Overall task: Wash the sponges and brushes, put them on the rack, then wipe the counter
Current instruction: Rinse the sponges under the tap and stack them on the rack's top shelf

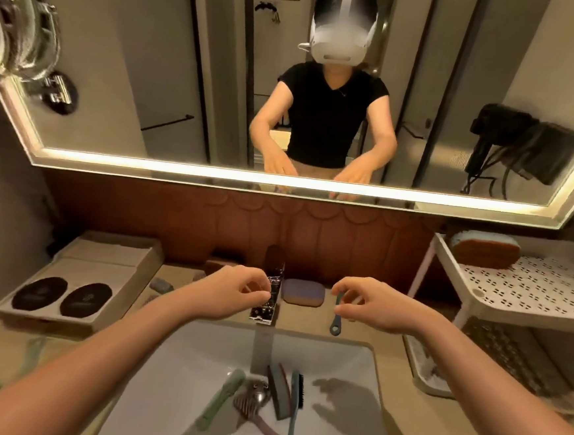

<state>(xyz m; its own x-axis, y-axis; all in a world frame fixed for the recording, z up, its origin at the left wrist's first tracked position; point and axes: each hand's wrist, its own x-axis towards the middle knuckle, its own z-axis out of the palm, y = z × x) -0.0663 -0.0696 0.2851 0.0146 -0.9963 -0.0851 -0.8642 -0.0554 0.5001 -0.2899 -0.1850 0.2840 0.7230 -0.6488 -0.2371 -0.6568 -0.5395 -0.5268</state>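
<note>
Brushes (295,400), green, pink, blue, lie in the sink (198,365); left hand (234,295) and right hand (371,309) fingers (256,281) curl empty.

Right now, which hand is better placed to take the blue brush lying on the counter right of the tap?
Right: the right hand is at the blue brush handle; the left hand sits by the tap, beyond the sponge.

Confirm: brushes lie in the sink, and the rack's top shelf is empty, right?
No. The head view shows a sponge lying on the top shelf of the rack, so it is not empty. The rest is right.
</note>
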